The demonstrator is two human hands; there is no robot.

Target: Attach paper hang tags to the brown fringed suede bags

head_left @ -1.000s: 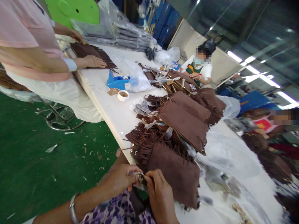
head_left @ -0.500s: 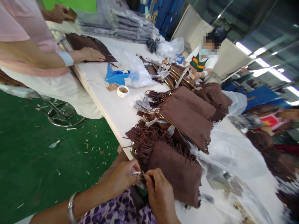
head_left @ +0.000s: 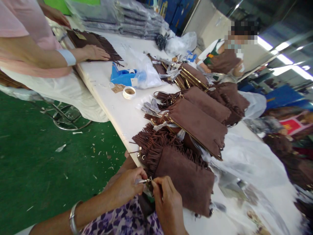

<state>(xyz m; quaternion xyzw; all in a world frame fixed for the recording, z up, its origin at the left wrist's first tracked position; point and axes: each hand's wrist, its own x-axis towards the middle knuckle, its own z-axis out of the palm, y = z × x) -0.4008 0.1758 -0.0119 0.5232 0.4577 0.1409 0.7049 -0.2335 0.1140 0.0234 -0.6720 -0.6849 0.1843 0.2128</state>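
Observation:
My left hand [head_left: 127, 187] and my right hand [head_left: 167, 204] meet at the near edge of the white table [head_left: 114, 107]. Both pinch a small shiny metal fitting [head_left: 146, 181] at the corner of a brown suede fringed bag [head_left: 186, 178]. What the fitting is exactly is hard to make out. The bag lies flat on the table with its fringe pointing away from me. Behind it lies a pile of similar brown bags [head_left: 198, 122] with gold trim.
A tape roll [head_left: 129, 92] and a blue tape dispenser [head_left: 122, 76] sit mid-table beside clear plastic bags [head_left: 146, 71]. A person in pink at the left presses a hand [head_left: 95, 53] on another fringed bag. Stacked packed bags [head_left: 132, 19] lie at the far end. Another person sits across.
My hands stay pinched on the fitting with hardly any movement. The person in pink lowered the far hand to the table; the person across now holds up a brown bag.

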